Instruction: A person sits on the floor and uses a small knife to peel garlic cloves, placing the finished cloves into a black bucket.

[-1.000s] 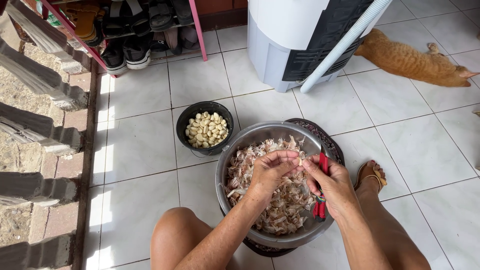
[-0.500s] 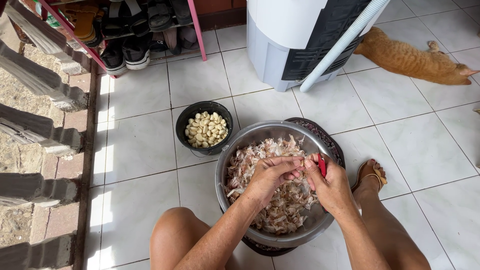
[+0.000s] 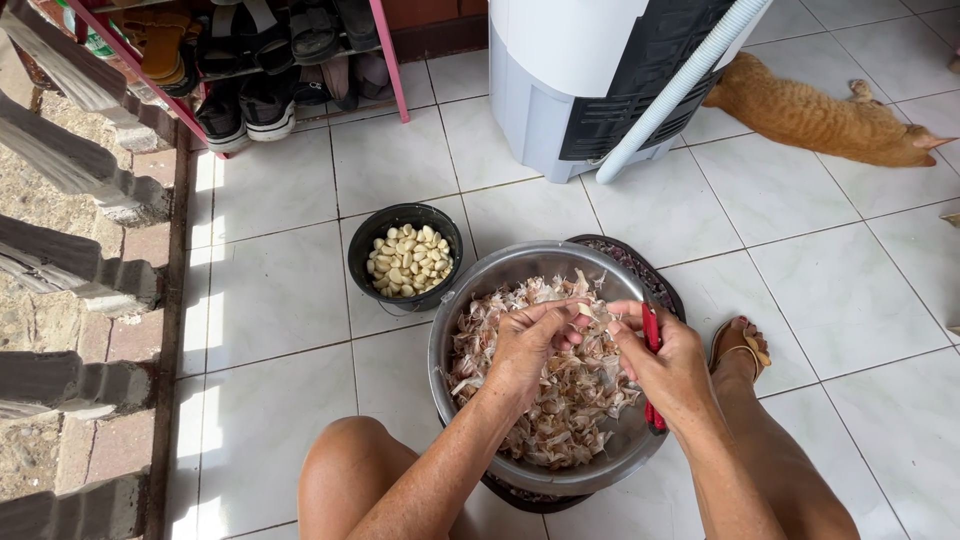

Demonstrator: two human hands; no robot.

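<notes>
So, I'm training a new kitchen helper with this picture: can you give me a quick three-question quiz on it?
1. True or false: the peeled cloves sit in a black bowl.
2. Which hand holds the red-handled tool? A) left B) right
3. What fills the metal basin under the hands?

Key: 1 true. 2 B, the right hand; the left hand pinches a clove with its fingers. 3 Papery garlic skins.
</notes>
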